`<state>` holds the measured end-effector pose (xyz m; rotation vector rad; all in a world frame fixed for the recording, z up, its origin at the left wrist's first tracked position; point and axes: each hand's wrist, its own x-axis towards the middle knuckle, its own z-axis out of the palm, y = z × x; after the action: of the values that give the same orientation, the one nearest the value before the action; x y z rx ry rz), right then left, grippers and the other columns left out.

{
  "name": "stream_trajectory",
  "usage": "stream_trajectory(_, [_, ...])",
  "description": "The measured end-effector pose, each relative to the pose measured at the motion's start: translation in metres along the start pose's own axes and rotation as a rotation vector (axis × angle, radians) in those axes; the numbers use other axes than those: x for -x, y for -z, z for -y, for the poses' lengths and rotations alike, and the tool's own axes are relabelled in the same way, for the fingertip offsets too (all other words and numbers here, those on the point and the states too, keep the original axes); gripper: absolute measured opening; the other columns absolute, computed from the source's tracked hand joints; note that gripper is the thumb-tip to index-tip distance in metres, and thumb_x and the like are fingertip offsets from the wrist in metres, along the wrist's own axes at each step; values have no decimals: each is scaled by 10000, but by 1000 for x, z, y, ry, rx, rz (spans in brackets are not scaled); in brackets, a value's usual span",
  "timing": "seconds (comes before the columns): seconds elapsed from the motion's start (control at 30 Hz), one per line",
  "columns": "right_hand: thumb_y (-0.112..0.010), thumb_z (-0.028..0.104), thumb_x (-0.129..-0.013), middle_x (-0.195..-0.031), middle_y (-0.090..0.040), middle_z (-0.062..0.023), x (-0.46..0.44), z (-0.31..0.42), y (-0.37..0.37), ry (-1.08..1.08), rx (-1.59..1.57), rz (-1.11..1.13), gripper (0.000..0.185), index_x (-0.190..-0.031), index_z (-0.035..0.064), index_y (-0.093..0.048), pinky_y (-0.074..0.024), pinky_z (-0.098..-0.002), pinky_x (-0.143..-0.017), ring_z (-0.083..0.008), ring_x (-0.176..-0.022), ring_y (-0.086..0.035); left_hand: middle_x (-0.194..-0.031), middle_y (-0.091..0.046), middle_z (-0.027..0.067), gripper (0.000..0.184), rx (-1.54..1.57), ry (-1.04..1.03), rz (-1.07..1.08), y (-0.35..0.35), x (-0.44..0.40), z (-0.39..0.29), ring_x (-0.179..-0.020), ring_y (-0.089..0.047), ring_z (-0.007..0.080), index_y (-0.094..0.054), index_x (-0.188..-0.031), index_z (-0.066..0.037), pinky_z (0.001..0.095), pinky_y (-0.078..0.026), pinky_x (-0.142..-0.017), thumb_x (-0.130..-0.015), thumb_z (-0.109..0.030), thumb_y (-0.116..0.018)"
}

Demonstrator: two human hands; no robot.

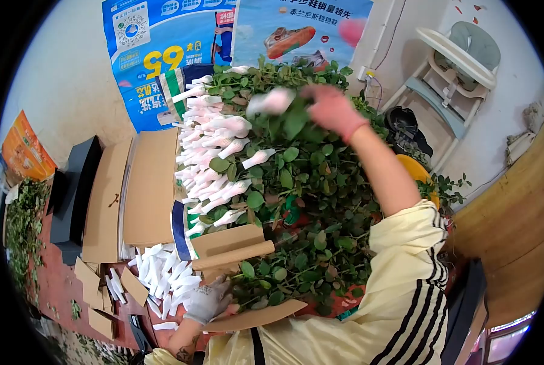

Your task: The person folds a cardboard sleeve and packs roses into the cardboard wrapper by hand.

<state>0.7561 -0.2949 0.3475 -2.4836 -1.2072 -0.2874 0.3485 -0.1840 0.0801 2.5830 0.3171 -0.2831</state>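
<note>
My right hand [336, 111], in a pink glove, is raised over the pile and closed on a leafy rose stem. The stem's bud in a white sleeve [273, 101] points left, blurred by motion. Many rose stems [308, 164] lie heaped below, with their white-sleeved buds [214, 143] in a stack along the left side. My left hand [208, 302], in a whitish glove, is low at the front between loose white sleeves [165, 277] and leaves. Its fingers are curled beside something pinkish that I cannot make out.
Flat cardboard sheets [150, 188] and a black box [76, 191] stand to the left. A cardboard roll [232, 254] and a curved cardboard strip [256, 317] lie near the front. Cut leaves [25, 225] are at far left. A high chair [451, 79] stands back right.
</note>
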Motion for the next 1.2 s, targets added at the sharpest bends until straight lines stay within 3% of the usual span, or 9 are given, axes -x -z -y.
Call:
stream_trajectory(0.13, [-533,138,-786,-957,-646,-185,-8,-79,92,-119,-266,-585,265,-987,4,-642,-500,-394,-813,-283,-881,-640,-1358,-468,150,456,11,-15,-12,-6,-2,4,-1119,-554,319,-537,-1239,-110,410,-453,-920,-834,-319,-550])
stream_trajectory(0.2, [-514,94,-810,-874,-672,-129,5,-136,149,-207,1250,-509,200,-881,27,-689,-485,-392,-793,-255,-841,-647,-1359,-468,151,474,25,-42,-26,-10,-3,8,-1133,-544,319,-530,-1249,-103,402,-443,-937,-824,-312,-566])
stream_trajectory(0.33, [-559,102,-835,-903,-693,-119,50,-238,259,-134,236,-1467,179,-919,-7,-674,-479,-388,-818,-251,-825,-660,-1337,-480,182,432,33,-56,-52,-10,-3,8,-1153,-529,334,-555,-1208,-92,419,-433,-948,-840,-317,-536])
stream_trajectory(0.5, [-574,32,-825,-963,-678,-110,100,-150,297,231,-392,-1671,191,-979,-65,-636,-494,-325,-757,-198,-805,-627,-1303,-503,189,417,51,-86,-90,-6,-5,5,-1072,-570,350,-564,-1189,-89,411,-457,-911,-840,-317,-536])
stream_trajectory(0.57, [-571,158,-883,-1058,-656,-139,131,-165,318,-269,1494,-1391,271,-1060,-39,-626,-445,-374,-890,-251,-932,-618,-1221,-556,185,401,80,-120,-156,-10,1,9,-1034,-587,342,-569,-1168,-70,422,-471,-871,-854,-315,-528])
stream_trajectory(0.6, [-582,176,-875,-1074,-646,-144,123,-147,303,-111,1604,-1318,290,-1071,-34,-620,-436,-388,-899,-266,-952,-605,-1134,-587,166,379,-17,-156,-213,-37,-6,27,-952,-611,329,-564,-1147,-59,432,-493,-781,-861,-305,-523])
stream_trajectory(0.77, [-639,262,-831,-1155,-598,-169,137,-17,155,446,595,-662,402,-1125,-8,-589,-392,-456,-944,-338,-1050,-543,-923,-590,95,234,46,-353,-369,-25,-1,25,-852,-617,271,-595,-930,-87,400,-501,-693,-838,-295,-539])
stream_trajectory(1.1, [-626,257,-795,-1204,-522,-215,102,64,-60,1018,294,-384,489,-1186,-6,-493,-439,-473,-822,-406,-983,-545,-912,-615,112,807,794,-260,-501,118,76,-65,-870,-615,251,-335,-1418,-93,346,-480,-745,-707,-262,-676])
stream_trajectory(1.2, [-643,218,-748,-978,-612,-213,118,109,-72,1028,90,-299,383,-1034,-22,-556,-472,-446,-755,-399,-856,-590,-824,-609,118,820,578,-503,-1125,126,40,-78,-738,-617,257,-354,-1395,-57,312,-490,-684,-667,-177,-712])
